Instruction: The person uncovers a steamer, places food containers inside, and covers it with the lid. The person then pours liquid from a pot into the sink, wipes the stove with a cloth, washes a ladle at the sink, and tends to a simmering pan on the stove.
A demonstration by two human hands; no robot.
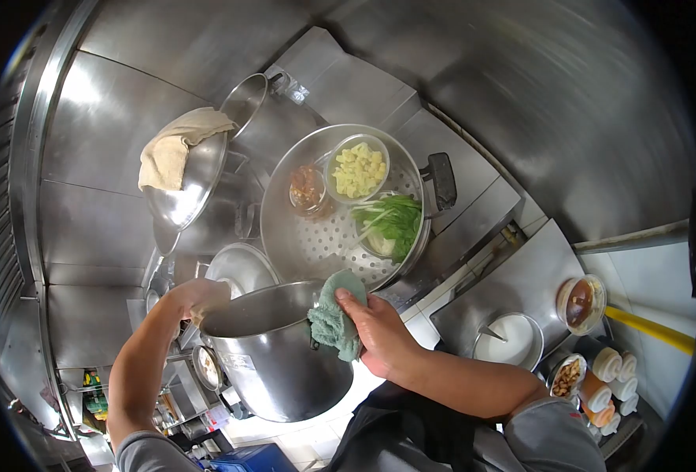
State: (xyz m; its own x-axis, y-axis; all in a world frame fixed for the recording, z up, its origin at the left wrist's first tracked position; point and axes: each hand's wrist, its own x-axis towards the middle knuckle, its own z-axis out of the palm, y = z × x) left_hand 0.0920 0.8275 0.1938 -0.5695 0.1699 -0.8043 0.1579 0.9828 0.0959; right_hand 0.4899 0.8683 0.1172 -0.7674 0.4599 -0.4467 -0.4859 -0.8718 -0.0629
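A large steel stockpot [285, 370] is held up in front of my body, between both hands. My right hand [381, 334] is closed on a folded green cloth [338, 315] pressed over the pot's right side, where the handle is covered. On the pot's left side my left hand [204, 296] is closed at the rim, its fingers partly hidden. Just beyond the pot stands a wide perforated steamer [316, 234]. Inside it are a bowl of pale yellow chunks [360, 170], a bowl of reddish-brown food [307, 189] and a bowl with leafy greens [395, 224].
A tan towel [179, 149] drapes over a tilted steel lid [186, 200] at the left. Another steel pot [247, 102] stands behind. To the right are a container of white liquid [513, 338], a tub of brown sauce [580, 305], a bowl of nuts [566, 377] and several bottles [603, 366].
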